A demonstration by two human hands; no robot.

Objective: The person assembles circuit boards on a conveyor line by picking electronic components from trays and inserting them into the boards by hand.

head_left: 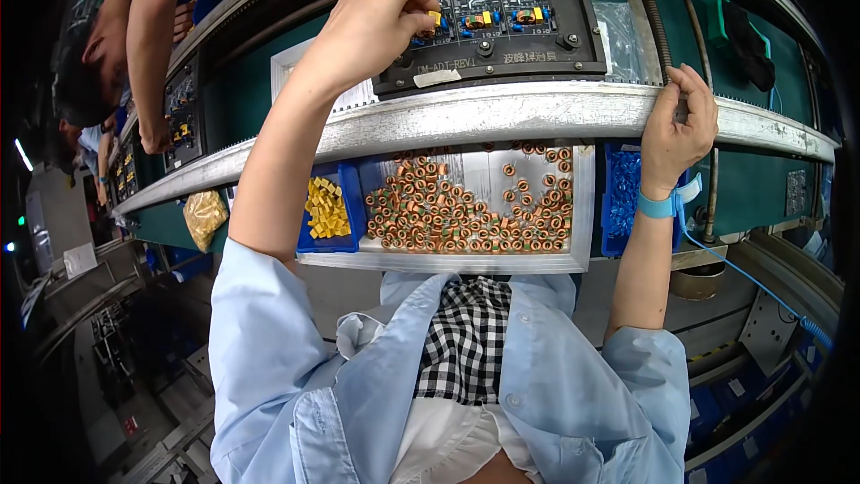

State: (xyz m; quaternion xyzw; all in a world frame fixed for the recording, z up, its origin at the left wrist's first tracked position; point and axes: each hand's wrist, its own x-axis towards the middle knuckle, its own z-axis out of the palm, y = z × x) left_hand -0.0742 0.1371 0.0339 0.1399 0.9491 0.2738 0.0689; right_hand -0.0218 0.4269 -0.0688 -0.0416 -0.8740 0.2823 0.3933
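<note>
My left hand (381, 29) reaches over the rail to the lower left of a black fixture (528, 69). Its thumb and fingertips pinch a small yellow block-shaped capacitor (435, 18) at a circuit board. Other circuit boards (477, 2) in the fixture carry copper-wound coils, blue parts and yellow blocks. My right hand (681, 116) rests against the pale metal rail (537, 108), its fingers curled; what they hold, if anything, is hidden. A blue band with a coiled cord circles that wrist.
Below the rail sit a metal tray (448, 262) of copper-wound coils, a blue bin (351, 206) of yellow blocks and a blue bin (612, 240) of blue parts. A bag (205, 218) lies left. Another person (148, 45) works farther left beside similar boards.
</note>
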